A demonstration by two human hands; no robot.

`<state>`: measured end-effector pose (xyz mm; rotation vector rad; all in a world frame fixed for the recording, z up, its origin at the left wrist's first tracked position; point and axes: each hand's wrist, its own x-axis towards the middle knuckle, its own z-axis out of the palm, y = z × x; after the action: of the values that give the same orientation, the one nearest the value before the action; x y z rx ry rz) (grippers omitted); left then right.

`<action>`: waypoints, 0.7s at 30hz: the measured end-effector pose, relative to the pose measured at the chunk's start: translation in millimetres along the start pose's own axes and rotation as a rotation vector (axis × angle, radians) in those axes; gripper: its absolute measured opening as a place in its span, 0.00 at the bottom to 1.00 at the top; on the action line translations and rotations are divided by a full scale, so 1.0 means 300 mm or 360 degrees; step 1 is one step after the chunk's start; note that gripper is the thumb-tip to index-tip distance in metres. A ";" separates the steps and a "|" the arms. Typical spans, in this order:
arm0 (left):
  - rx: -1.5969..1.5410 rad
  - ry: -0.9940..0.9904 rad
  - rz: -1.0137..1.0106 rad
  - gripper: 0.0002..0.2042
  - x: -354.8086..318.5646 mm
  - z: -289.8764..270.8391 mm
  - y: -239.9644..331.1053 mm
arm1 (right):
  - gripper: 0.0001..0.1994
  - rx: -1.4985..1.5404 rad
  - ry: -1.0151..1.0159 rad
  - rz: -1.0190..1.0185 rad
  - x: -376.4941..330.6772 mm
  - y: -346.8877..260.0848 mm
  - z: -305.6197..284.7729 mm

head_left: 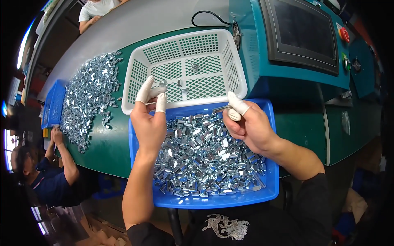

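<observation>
My left hand (148, 123), with white finger cots on its fingertips, reaches over the near left rim of a white perforated basket (128, 88). Its fingers are spread; a small shiny piece (163, 83) shows at one fingertip, and whether it touches is unclear. A few metal pieces (184, 90) lie on the basket floor. Between the cotted thumb and finger of my right hand (255, 125) is pinched a small metal piece (221, 109). That hand hovers over the far right part of a blue bin (213, 201), which is filled with loose silvery metal pieces (209, 160).
A large heap of similar pieces (92, 94) covers the green table at left, beside a tipped blue basket (53, 104) touched by a co-worker's hands (56, 134). Another person (96, 12) sits across. At right stands a teal machine (262, 53) with a screen and red button.
</observation>
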<state>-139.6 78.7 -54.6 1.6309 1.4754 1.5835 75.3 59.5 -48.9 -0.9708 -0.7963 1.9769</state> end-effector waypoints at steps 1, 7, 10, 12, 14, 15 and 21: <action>0.0092 -0.0025 0.0116 0.15 -0.005 0.000 0.008 | 0.25 -0.0017 -0.0021 -0.0064 -0.005 -0.004 -0.006; 0.0739 -0.0466 0.0408 0.06 -0.078 0.037 0.042 | 0.24 -0.0048 0.0019 -0.0106 0.004 0.004 -0.022; 0.1056 -0.0666 0.0446 0.06 -0.113 0.050 0.028 | 0.24 -0.0067 0.0006 -0.0105 -0.007 0.009 -0.019; 0.1155 -0.0791 0.0528 0.08 -0.122 0.059 0.033 | 0.24 -0.0075 -0.0015 -0.0117 -0.008 0.012 -0.020; 0.1254 -0.0914 0.0610 0.09 -0.129 0.069 0.033 | 0.23 -0.0111 -0.0020 -0.0114 -0.010 0.017 -0.018; 0.1298 -0.0914 0.0638 0.10 -0.133 0.075 0.028 | 0.23 -0.0113 -0.0027 -0.0117 -0.011 0.018 -0.018; 0.1399 -0.0889 0.0609 0.08 -0.143 0.092 0.051 | 0.21 -0.0160 -0.0086 -0.0061 -0.012 0.021 -0.019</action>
<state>-99.8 46.0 -67.5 2.6738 1.6826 0.4673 79.2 54.3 -55.6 -0.9559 -0.9458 1.9530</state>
